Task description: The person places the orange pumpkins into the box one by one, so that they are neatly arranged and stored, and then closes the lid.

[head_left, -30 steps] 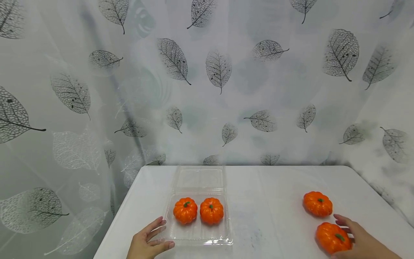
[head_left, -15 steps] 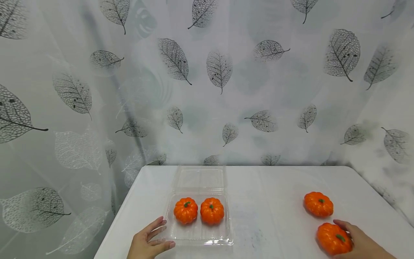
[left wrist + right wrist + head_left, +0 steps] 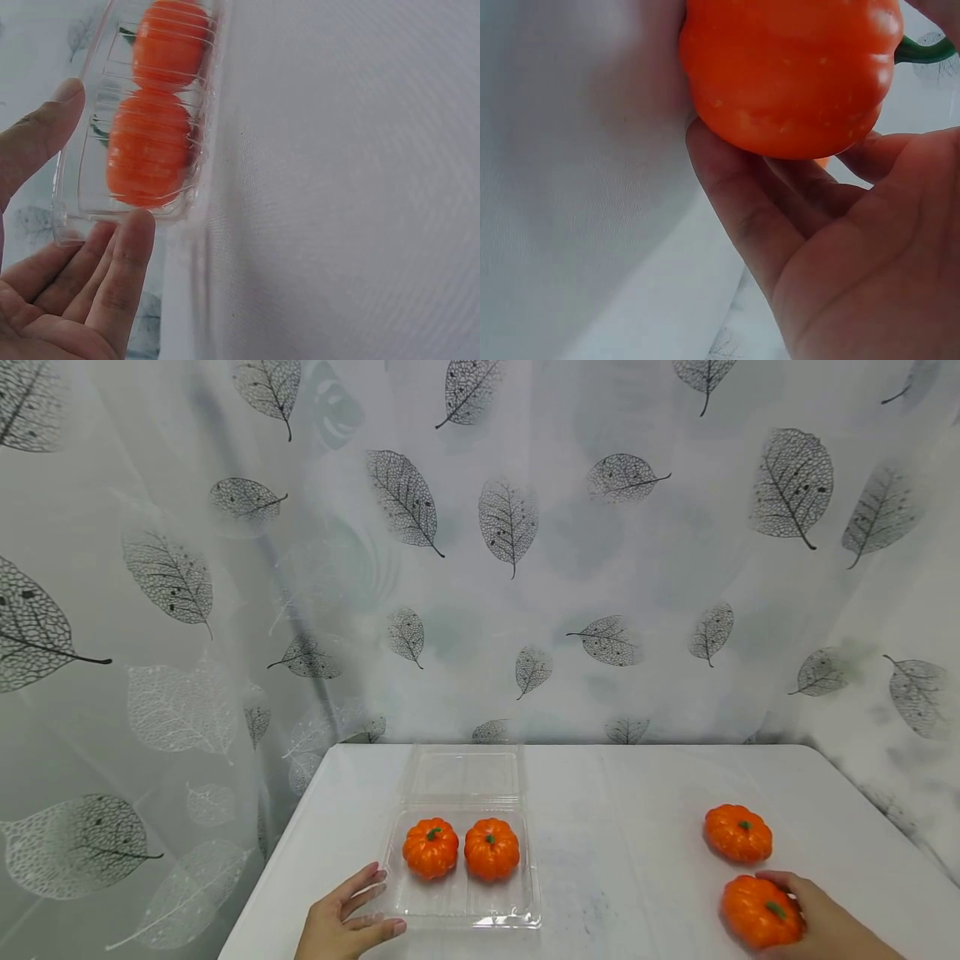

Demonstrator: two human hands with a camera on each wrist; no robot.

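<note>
Right hand (image 3: 828,920) is clamped round the nearer loose pumpkin (image 3: 757,912), its fingers bent about the side; a second ago those fingers stood wider, and since then hand and pumpkin have shifted slightly leftward together; to my eye the hold has taken, though I can't tell whether the pumpkin is off the table (image 3: 615,852); the farther loose pumpkin (image 3: 738,833) lies just beyond; the left hand (image 3: 337,920), fingers apart, stays beside the clear box (image 3: 442,906), where two pumpkins (image 3: 492,850) sit.
</note>
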